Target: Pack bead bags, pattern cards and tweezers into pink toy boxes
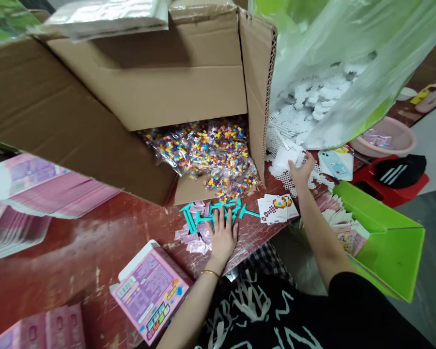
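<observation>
My left hand (223, 235) lies flat with its fingers stretched over a small pile of teal plastic T-shaped tools (190, 220) and little pink packets (197, 245). Beyond the pile, a cardboard box (181, 92) lies open toward me with clear bags of colourful tiny beads (210, 150) in it. My right hand (303, 170) reaches to white lattice pieces (281, 175) and a white square (288, 156), thumb and fingers apart; whether it touches them I cannot tell. Printed cards (272, 209) with a pixel wand picture lie between my hands.
A pink-purple carton (152, 291) stands left of my left arm. Stacks of flat pink cartons (58, 194) lie further left. At right are a plastic-lined bag of white pieces (312, 102), a green bin (392, 261), a pink bowl (403, 138) and a black cap (399, 172).
</observation>
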Demonstrator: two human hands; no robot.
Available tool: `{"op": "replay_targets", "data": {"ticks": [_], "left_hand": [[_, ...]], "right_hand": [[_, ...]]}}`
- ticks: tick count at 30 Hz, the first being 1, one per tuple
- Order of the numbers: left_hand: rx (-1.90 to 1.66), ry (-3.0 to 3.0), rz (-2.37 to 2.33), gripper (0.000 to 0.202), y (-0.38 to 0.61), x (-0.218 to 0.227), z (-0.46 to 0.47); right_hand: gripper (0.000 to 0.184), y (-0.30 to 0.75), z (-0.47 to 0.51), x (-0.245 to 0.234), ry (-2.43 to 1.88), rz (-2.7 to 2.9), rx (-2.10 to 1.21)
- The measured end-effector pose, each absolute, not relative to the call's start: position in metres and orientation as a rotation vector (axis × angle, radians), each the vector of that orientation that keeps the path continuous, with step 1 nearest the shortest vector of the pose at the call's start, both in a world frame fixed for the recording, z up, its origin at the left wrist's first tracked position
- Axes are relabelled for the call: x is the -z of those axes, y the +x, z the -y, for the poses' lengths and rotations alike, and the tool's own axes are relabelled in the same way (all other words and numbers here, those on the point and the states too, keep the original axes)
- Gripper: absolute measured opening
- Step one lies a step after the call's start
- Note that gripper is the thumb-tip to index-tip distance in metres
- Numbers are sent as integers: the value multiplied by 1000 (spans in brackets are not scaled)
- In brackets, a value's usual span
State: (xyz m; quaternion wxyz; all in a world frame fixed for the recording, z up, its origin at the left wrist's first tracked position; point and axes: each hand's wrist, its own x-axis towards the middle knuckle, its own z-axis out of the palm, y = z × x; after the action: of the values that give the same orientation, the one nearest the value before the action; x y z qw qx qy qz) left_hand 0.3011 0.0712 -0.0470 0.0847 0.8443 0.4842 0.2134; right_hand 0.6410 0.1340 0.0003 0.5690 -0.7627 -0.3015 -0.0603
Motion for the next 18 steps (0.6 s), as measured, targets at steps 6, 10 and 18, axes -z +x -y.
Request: {"op": "replay_targets", "data": {"ticks": [6, 10, 18], "left_hand": [[-668, 2497, -1494, 63, 299, 39, -68], [-669, 2543, -1400, 66, 315, 12, -55], [-356, 2800, -735, 59, 386, 32, -50]], "right_hand": [[19, 683, -117, -6, -1814, 751, -75], [19, 621, -30, 17, -1492, 1268, 78], [38, 632, -9, 26, -1525, 1732, 44]]}}
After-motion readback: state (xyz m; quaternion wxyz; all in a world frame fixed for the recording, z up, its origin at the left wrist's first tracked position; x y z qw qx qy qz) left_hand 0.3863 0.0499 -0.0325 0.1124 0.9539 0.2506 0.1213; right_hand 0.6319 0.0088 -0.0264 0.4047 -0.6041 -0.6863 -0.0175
